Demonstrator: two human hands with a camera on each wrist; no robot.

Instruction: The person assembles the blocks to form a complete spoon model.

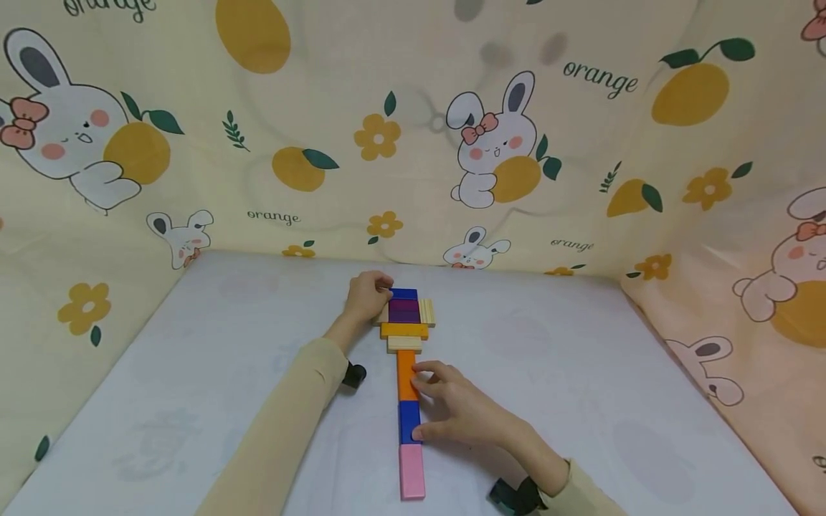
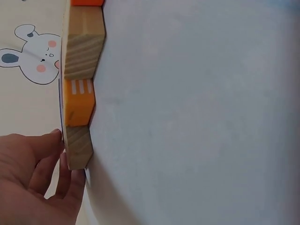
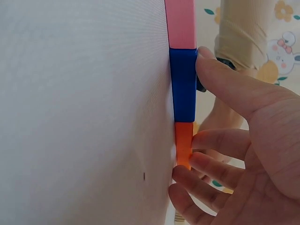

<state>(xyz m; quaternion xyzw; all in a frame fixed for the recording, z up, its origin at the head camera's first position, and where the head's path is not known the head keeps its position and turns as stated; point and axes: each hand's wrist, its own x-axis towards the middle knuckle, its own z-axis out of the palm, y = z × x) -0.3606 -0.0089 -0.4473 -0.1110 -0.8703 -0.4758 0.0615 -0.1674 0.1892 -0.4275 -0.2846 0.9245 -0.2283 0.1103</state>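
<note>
Coloured and plain wooden blocks lie in a long arrangement on the white surface. In the head view, its narrow part runs from a pink block through a blue block to an orange block. My right hand has its fingers spread along the right side, thumb by the blue block, fingertips at the orange one. Farther away, my left hand touches the far left corner, beside another blue block and a plain block. Its fingers are bent lightly; some fingertips are hidden.
At the wider far end lie purple blocks, a yellow-orange block, a plain block and plain pieces on the right. Patterned cloth borders the white surface at the back and sides.
</note>
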